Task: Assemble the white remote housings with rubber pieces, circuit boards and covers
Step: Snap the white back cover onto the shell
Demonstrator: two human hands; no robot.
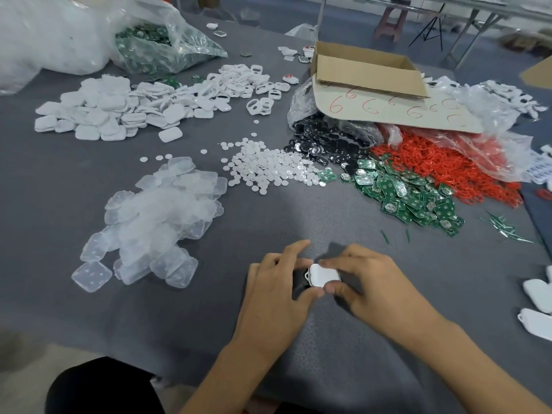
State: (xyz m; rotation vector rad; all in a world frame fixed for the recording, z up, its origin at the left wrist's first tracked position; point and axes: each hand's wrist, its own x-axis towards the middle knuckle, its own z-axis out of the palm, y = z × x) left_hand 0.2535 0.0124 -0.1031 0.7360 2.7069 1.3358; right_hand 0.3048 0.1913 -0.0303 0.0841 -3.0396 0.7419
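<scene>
A small white remote housing (323, 276) is held just above the grey table near its front edge. My left hand (279, 282) grips it from the left, thumb under its lower edge. My right hand (363, 279) pinches its right side between thumb and fingers. Clear rubber pieces (155, 216) lie heaped to the left. Green circuit boards (406, 195) are piled to the right. White covers (101, 115) and white ring-shaped frames (239, 82) spread across the far left.
Small white discs (268, 168) and black round parts (325, 144) lie mid-table. Red rubber rings (442, 165) spill from a plastic bag under a cardboard box (367, 70). A bag of green boards (155, 46) sits far left. Finished white housings (537, 306) rest at the right edge.
</scene>
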